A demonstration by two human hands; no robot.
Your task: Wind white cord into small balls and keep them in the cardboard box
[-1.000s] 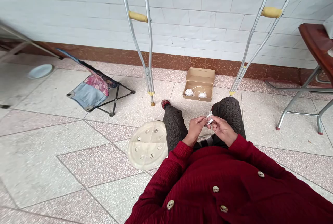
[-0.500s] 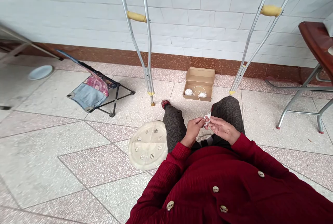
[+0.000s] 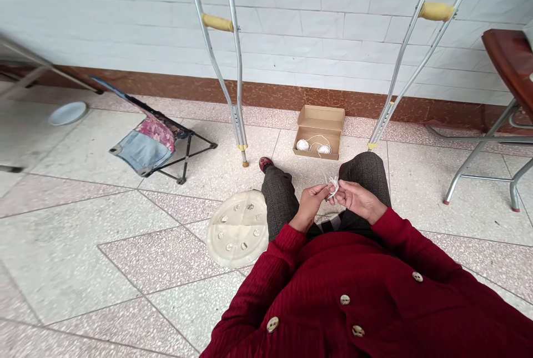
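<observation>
Right there in front of my red cardigan (image 3: 345, 286), the danger sat in the fine white cord (image 3: 333, 186): one slack pinch and that little looped bunch could have slipped away and dropped into my lap, and a careless tug could have pulled the loops out of shape. My left hand (image 3: 310, 205) and right hand (image 3: 358, 200) were together above my knees, neither one spread wide, fingertips closed on the cord from either side, and the cord stood up in the gap between them. Just left of my tweed trousers (image 3: 278, 197), a pale round board (image 3: 238, 229) lay on the floor, dotted with small shiny discs that could have been knocked by a careless elbow. Further out, an open cardboard box (image 3: 318, 144) held two white balls of cord (image 3: 303, 145), with crutches (image 3: 236, 108) standing on either side. Over by the wall, a folding stool (image 3: 144, 150) sat tilted.
</observation>
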